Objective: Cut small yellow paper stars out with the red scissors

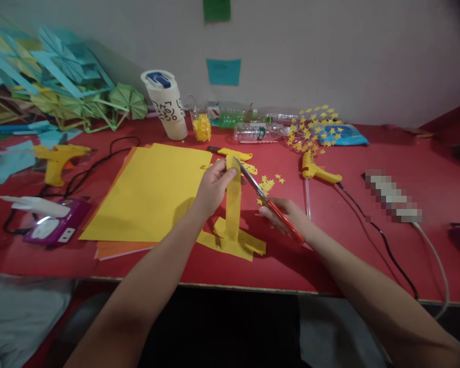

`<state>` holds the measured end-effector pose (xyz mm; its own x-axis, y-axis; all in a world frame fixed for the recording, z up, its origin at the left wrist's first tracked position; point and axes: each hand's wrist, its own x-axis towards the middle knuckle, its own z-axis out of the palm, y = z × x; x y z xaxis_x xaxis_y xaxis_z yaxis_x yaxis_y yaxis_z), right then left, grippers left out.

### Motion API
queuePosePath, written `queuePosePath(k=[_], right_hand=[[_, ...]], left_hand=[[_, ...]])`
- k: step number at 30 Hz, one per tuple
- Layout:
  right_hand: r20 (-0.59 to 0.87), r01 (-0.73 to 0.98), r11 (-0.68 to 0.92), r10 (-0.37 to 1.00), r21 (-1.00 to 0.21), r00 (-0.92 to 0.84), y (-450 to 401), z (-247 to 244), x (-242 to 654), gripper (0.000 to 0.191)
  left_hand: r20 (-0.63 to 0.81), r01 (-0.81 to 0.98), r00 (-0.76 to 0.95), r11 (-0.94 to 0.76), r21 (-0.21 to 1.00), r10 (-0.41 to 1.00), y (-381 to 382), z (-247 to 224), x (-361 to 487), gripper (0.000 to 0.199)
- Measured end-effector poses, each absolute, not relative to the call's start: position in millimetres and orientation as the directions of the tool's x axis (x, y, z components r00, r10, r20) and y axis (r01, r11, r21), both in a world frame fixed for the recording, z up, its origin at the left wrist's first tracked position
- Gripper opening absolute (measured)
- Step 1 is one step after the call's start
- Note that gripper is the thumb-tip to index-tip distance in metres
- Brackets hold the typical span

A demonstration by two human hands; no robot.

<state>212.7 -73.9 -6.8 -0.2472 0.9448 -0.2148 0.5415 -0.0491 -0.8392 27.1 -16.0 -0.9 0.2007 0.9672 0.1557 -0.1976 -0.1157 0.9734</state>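
My left hand (213,183) pinches the upper part of a yellow paper strip (233,207), which hangs down toward the table. In my right hand (285,213) are scissors (279,217) with red handles, their blade tips touching or close to the strip's top. Other cut yellow paper strips (245,251) lie below it. Small yellow paper stars (266,185) are scattered past the blades. A yellow utility knife (235,154) rests just beyond my left fingertips. Left of my hand is a stack of yellow paper sheets (149,194), with orange sheets under it.
Glue guns (57,161) (318,171) lie at left and right, their cords trailing. At the back stand a white tumbler (168,110) and a cup of yellow pieces (202,128), beside plastic bottles (258,133). A purple power strip (57,227) sits left. Folded paper shapes (69,76) pile up behind.
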Motion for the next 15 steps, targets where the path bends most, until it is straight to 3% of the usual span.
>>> queuePosePath(k=[15], right_hand=[[-0.236,0.532,-0.061,0.934,-0.845,-0.268,-72.9,-5.6,214.3,0.047]], left_hand=[[0.105,-0.139,0.124,-0.087,0.987,0.987,-14.7,-0.8,22.2,0.007]])
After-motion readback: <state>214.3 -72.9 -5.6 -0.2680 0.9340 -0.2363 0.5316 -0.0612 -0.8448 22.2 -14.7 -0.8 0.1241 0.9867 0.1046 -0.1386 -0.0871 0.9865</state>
